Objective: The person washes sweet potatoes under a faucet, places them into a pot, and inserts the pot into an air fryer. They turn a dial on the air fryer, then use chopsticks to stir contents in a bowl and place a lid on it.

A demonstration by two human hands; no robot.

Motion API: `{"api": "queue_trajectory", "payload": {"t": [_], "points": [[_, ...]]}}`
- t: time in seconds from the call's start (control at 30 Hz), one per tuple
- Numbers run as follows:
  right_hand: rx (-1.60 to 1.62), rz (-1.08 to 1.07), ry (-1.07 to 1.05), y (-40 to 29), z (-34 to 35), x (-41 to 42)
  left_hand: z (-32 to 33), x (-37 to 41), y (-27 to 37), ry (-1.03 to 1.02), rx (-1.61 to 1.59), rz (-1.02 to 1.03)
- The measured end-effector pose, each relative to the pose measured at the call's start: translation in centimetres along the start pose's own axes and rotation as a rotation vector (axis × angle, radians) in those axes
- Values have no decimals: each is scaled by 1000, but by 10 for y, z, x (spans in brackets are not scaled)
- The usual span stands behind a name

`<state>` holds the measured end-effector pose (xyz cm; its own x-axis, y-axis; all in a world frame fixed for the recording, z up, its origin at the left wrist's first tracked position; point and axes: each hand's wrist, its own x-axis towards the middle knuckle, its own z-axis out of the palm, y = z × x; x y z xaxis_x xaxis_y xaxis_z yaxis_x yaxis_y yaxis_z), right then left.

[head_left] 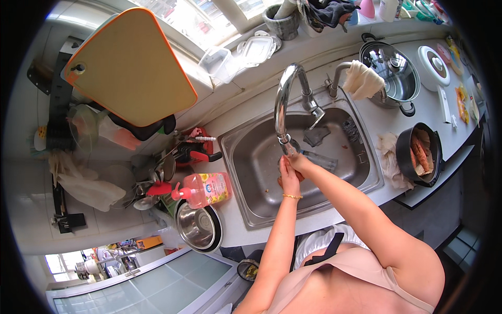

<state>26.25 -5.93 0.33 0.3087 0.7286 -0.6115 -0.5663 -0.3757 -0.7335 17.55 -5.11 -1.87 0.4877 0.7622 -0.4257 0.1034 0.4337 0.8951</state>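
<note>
Both of my hands meet under the spout of the chrome faucet (283,112), above the stainless steel sink (255,196). My left hand (289,176), with a gold bracelet (292,196) at its wrist, has its fingers pointing up towards the spout. Pressed close against it is my right hand (300,163), partly hidden. Something reddish-brown shows behind and beside the hands; whether it is a held thing or shaded fingers cannot be told. A dark grey cloth or sheet (317,135) lies on the sink floor, and a grey translucent piece (323,161) lies near my right wrist.
Left of the sink stand a pink soap pump bottle (211,189) and nested steel bowls (196,225). To the right are a black basket (406,151) with orange-brown root vegetables (419,153) and a lidded pot (386,70). A cloth (362,80) hangs over a second tap (333,84).
</note>
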Motion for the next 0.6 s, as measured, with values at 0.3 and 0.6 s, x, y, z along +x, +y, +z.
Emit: {"api": "queue_trajectory", "payload": {"t": [0.3, 0.6], "points": [[47, -212, 173, 35, 8, -8, 1, 15, -10, 41, -239, 61], [7, 171, 219, -11, -21, -7, -6, 34, 22, -358, -184, -232]]}}
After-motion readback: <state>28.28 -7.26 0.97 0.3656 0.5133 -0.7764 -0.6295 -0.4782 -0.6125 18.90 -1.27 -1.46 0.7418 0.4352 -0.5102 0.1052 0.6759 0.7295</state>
